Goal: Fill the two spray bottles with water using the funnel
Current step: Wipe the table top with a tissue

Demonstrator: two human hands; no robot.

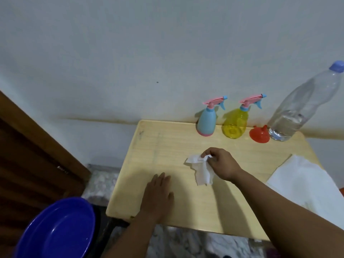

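Right hand (221,162): fingers and thumb curled, pinched on a crumpled white tissue (201,169), which is held against the table (186,207) near its middle.

Left hand (158,196): laid flat on the tabletop near the front edge, fingers straight and close together, nothing held.

Blue spray bottle (207,120): upright at the back edge of the table, pink trigger head fitted.

Yellow spray bottle (236,123): translucent, upright just beside the blue one, same pink head fitted.

Red funnel (259,135): set wide mouth down, between the yellow bottle and the water bottle.

Water bottle (301,107): clear plastic, blue cap on, partly filled, at the back right corner. No label or writing can be read on any item.

White cloth (305,185): spread over the table's right edge.

Blue basin (55,231): low at the left, off the table.
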